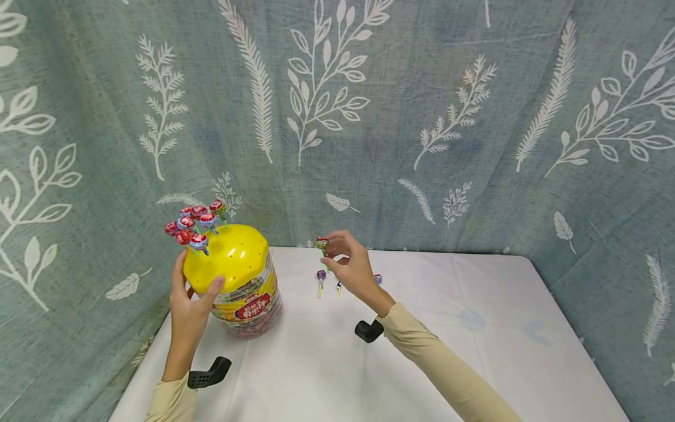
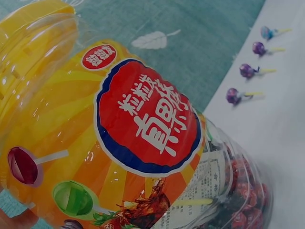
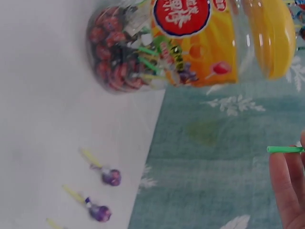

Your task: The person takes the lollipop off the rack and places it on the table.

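Observation:
On the left of the head view stands a clear plastic candy jar (image 1: pixel 258 310) with a yellow lid (image 1: pixel 237 249). My left hand (image 1: pixel 188 313) grips the jar near its top, thumb along the lid's edge and fingers round the far left side. Several wrapped lollipops (image 1: pixel 198 212) stand upright in small holes at the lid's left and back. To the jar's right, my right hand (image 1: pixel 352 269) pinches a green-wrapped lollipop (image 1: pixel 322 244) above the table, its head upward. Its green stick (image 3: pixel 282 149) points out past the fingers in the right wrist view.
Several purple and blue lollipops with yellow sticks lie in a row on the white table, one purple lollipop (image 2: pixel 232 96) nearest the jar. Through the jar's wall show red-wrapped candies (image 3: pixel 112 71). A leaf-patterned curtain (image 1: pixel 369 193) hangs behind the table.

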{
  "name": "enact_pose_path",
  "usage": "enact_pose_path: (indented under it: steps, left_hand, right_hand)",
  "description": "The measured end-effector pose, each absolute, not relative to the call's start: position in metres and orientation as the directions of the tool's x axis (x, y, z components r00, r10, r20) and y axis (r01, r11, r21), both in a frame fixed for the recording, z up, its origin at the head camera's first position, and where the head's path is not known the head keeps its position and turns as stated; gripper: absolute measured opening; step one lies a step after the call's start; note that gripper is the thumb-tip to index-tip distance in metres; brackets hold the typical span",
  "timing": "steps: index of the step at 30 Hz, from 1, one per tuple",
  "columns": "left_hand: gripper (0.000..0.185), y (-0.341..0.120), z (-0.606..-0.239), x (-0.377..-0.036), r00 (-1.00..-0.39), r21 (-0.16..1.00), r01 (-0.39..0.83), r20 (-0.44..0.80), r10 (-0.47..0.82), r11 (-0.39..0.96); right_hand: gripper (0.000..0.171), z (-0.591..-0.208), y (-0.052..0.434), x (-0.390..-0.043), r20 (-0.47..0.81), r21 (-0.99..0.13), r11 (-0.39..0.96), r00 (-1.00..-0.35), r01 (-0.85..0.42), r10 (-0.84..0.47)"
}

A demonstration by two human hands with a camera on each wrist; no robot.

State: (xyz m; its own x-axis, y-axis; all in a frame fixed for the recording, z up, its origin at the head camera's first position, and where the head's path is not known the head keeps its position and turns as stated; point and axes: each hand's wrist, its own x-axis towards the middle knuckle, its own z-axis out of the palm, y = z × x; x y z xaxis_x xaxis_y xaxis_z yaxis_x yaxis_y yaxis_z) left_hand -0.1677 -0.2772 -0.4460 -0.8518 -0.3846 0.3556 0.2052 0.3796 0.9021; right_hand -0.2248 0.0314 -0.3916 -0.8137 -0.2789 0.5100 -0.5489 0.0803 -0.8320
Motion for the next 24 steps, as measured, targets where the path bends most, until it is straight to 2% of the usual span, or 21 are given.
enact_pose_path:
  steps: [11, 24]
  left_hand:
    - [0.082, -0.277, -0.446, -0.169, -0.854, 0.901, 0.205, 0.355, -0.38, 0.382]
    - [0.081, -0.278, -0.447, -0.169, -0.854, 0.905, 0.202, 0.35, -0.385, 0.375]
  right_hand:
    - [0.04, -0.409, 0.061, -0.227, 0.428, -0.871, 0.134, -0.865, -0.472, -0.261]
    - [0.041, -0.43, 0.085, -0.228, 0.387, -0.893, 0.172, -0.905, -0.416, -0.178]
